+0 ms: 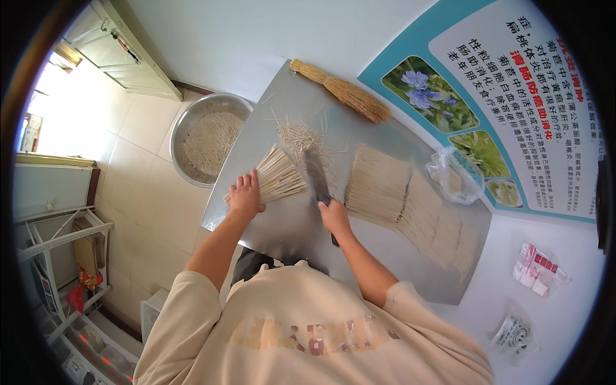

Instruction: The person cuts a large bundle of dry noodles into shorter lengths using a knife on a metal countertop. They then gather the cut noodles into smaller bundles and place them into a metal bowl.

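Note:
My left hand (245, 192) presses on a fanned bundle of dry noodles (281, 175), its fingers spread across the near end on the metal tabletop (288, 221). In my right hand (333, 216) is the handle of a wide-bladed knife (316, 175); its blade stands beside the bundle's far end, slightly blurred. Beyond the blade and bundle lies a loose heap of short noodle pieces (296, 134). Right of the knife, long noodles (378, 185) lie side by side in a flat layer, with more rows of noodles (438, 226) overlapping towards the table's right end.
A straw hand brush (356, 96) lies along the wall side of the table. A clear plastic bag (455, 175) sits at the back right. Off the left edge stands a large metal basin (180, 149) holding noodle pieces. A metal rack (62, 240) is at far left.

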The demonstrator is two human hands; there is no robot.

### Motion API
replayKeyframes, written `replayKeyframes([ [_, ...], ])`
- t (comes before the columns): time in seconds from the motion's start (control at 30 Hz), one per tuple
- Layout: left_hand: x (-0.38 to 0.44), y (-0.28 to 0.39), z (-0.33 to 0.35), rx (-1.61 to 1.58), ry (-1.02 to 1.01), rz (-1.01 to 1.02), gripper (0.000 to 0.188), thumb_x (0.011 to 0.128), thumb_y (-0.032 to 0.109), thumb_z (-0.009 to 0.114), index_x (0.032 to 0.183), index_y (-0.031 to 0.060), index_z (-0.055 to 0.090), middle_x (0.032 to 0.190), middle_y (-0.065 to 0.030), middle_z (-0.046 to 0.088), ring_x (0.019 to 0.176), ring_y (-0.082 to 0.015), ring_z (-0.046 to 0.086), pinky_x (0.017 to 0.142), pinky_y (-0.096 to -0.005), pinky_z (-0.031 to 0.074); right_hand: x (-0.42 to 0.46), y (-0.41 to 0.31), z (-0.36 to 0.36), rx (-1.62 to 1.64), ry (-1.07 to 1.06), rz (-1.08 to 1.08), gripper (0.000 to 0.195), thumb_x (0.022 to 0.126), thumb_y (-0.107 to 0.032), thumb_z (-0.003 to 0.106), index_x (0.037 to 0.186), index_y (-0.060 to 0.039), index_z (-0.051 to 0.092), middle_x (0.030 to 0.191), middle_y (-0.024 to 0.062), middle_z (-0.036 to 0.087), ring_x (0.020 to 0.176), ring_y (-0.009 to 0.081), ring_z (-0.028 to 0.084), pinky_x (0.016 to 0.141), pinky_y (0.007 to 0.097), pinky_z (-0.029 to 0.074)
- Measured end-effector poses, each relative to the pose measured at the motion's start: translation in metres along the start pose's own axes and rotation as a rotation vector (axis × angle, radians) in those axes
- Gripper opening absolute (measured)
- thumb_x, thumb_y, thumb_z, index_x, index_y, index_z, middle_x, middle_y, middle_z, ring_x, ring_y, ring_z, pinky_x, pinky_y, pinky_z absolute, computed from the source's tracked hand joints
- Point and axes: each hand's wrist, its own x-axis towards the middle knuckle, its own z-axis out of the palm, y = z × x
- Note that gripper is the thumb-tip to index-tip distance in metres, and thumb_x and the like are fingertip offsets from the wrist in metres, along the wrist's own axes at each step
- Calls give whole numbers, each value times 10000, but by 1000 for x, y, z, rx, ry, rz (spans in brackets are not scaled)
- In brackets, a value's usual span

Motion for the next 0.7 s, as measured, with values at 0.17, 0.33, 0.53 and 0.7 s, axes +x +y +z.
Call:
replayKeyframes([
  [0.17, -33, 0, 14, 9, 10, 0, 1326, 609, 399, 955, 1624, -5, 203, 1425, -144, 481, 1313, -317, 485, 1054, -492, 449, -38, 61, 2, 627, 114, 337, 258, 1026, -228, 625, 898, -7, 589, 618, 90, 552, 447, 218, 531, 424, 405, 435],
  [0.33, -79, -12, 36, 8, 16, 29, 1365, 587, 407, 971, 1631, -2, 193, 1465, -155, 465, 1347, -328, 469, 1093, -493, 416, 25, 34, 26, 1008, 30, 433, 232, 1035, -200, 627, 863, -108, 500, 561, -11, 396, 395, 119, 377, 357, 341, 339],
  [0.53, -100, -12, 40, 35, -3, 55, 1392, 565, 425, 981, 1634, 7, 194, 1499, -160, 462, 1374, -340, 461, 1120, -509, 387, 145, -114, 112, 919, -26, 255, 229, 1018, -234, 626, 872, -65, 574, 537, 16, 471, 366, 180, 442, 352, 400, 366],
  [0.7, -92, -21, 42, 61, 15, 95, 1393, 539, 408, 985, 1626, 5, 213, 1496, -166, 465, 1370, -360, 463, 1107, -516, 399, 155, -228, 139, 414, -181, 38, 336, 983, -263, 623, 923, 61, 686, 644, 176, 663, 443, 315, 642, 404, 471, 494],
])
